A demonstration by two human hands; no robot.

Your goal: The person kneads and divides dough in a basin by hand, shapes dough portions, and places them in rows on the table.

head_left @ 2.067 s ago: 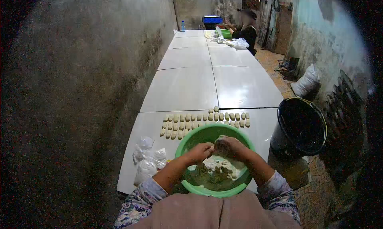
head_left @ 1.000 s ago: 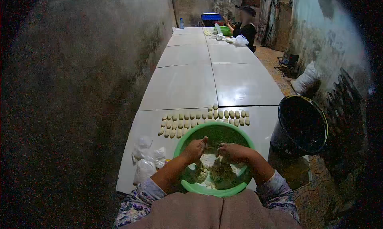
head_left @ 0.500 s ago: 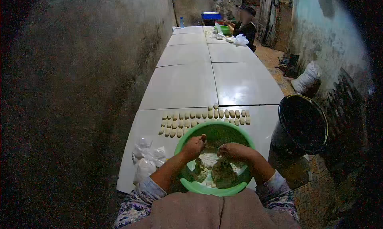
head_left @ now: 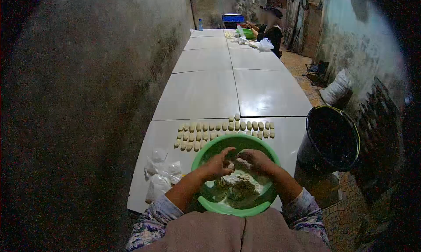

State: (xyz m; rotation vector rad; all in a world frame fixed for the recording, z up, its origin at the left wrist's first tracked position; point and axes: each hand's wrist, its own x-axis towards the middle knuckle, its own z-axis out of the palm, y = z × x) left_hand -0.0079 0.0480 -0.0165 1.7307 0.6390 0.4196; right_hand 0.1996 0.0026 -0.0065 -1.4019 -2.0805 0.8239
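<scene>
A green basin [head_left: 272, 157] stands at my end of the table, with a rough mass of dough [head_left: 243, 190] and loose white flour [head_left: 239, 178] inside. Above the dough, my left hand [head_left: 215, 163] has its thumb and fingers apart; pale flour or dough shows on the fingertips. Facing it across a small gap, my right hand [head_left: 258, 160] has its fingers stretched toward the left, with a whitish patch along their underside. I cannot make out whether a small bit of dough clings there. Beyond the basin, small oblong dough pieces [head_left: 212, 127] lie in rows.
Tied plastic bags of white powder [head_left: 158, 187] sit left of the basin. A large black bucket [head_left: 310, 142] stands right of the table. At the far end, a person [head_left: 272, 32] works by another green basin [head_left: 248, 33], near a blue crate [head_left: 233, 19] and a bottle [head_left: 200, 24].
My left hand has opened from a closed pinch and lowered slightly. My right hand has lifted a little with straighter fingers. More white flour shows over the dough.
</scene>
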